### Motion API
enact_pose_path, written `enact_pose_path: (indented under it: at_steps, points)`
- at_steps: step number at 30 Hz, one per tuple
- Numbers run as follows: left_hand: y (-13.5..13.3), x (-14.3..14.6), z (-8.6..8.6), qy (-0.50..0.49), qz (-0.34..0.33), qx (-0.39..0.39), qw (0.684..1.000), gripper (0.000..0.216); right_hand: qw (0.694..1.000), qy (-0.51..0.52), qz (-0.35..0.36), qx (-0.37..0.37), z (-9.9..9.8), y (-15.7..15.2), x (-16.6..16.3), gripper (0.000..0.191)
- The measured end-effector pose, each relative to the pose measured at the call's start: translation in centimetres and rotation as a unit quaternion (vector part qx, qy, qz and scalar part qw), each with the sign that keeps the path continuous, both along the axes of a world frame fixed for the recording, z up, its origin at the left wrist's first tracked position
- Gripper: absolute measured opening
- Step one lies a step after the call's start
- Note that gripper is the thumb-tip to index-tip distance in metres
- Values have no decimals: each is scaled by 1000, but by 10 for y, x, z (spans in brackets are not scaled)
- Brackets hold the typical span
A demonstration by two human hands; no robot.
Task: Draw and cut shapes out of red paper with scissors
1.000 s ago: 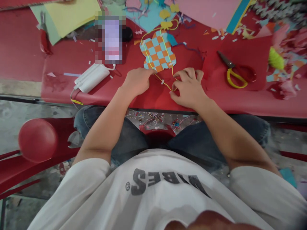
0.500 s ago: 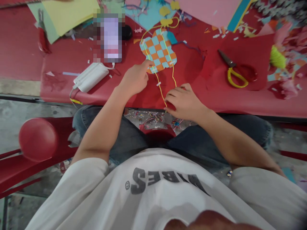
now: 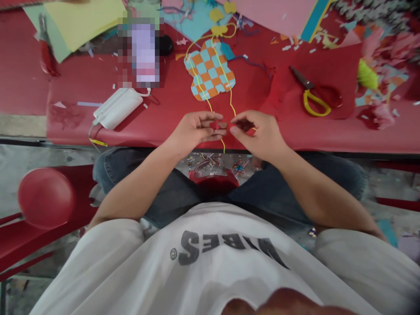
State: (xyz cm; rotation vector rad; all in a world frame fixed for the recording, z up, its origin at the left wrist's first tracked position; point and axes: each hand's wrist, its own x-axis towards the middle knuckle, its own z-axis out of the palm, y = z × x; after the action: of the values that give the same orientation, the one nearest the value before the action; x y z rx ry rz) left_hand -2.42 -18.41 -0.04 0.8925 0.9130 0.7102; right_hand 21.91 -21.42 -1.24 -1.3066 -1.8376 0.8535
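Note:
A woven orange-and-blue paper mat (image 3: 210, 73) lies on the red table (image 3: 82, 78), with yellow string (image 3: 231, 101) trailing from it toward me. My left hand (image 3: 193, 131) hovers at the table's near edge, its fingers pinching a small red paper piece (image 3: 215, 126). My right hand (image 3: 259, 133) is beside it, fingers closed on another small red piece (image 3: 241, 125) near the string's end. The two hands almost touch.
Yellow-handled scissors (image 3: 310, 96) lie on red paper at the right. A white power bank (image 3: 117, 108) and a blurred phone (image 3: 140, 52) sit left. Coloured paper sheets and scraps crowd the far side. A red stool (image 3: 46, 197) stands below left.
Both hands drew back from the mat to the table's near edge and came together. Each now pinches a small red piece.

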Motion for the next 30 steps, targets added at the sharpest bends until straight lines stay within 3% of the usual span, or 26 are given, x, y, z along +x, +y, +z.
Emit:
enact_pose_path:
  at_steps: [4, 9, 14, 17, 19, 21, 24, 27, 30]
  points:
    - [-1, 7, -1, -70, 4, -74, 995, 57, 999, 31, -8, 10, -2, 2, -11, 20]
    - [-1, 10, -4, -106, -37, -99, 989, 62, 1000, 24, 2, 10, -4, 6, -13, 20]
    - [-7, 11, -7, -83, -62, -70, 992, 67, 999, 34, 16, -7, -5, 7, -16, 8]
    - [-15, 8, -10, 51, -50, 25, 997, 65, 997, 56, 9, -59, -9, 12, -14, 13]
    - [-21, 3, -14, 220, -49, 159, 961, 50, 994, 53, -27, -87, -13, 19, -11, 15]
    - [-27, -2, -19, 371, -71, 296, 877, 34, 993, 24, -57, -101, -20, 26, -8, 19]
    - [-27, -10, -28, 466, -121, 407, 776, 30, 992, -49, -37, -114, -30, 32, -6, 26]
    - [-13, -15, -37, 472, -140, 446, 747, 37, 988, -121, -19, -90, -38, 32, -5, 31]
    - [9, -16, -41, 453, -141, 453, 755, 41, 986, -153, -17, -67, -38, 30, -2, 31]
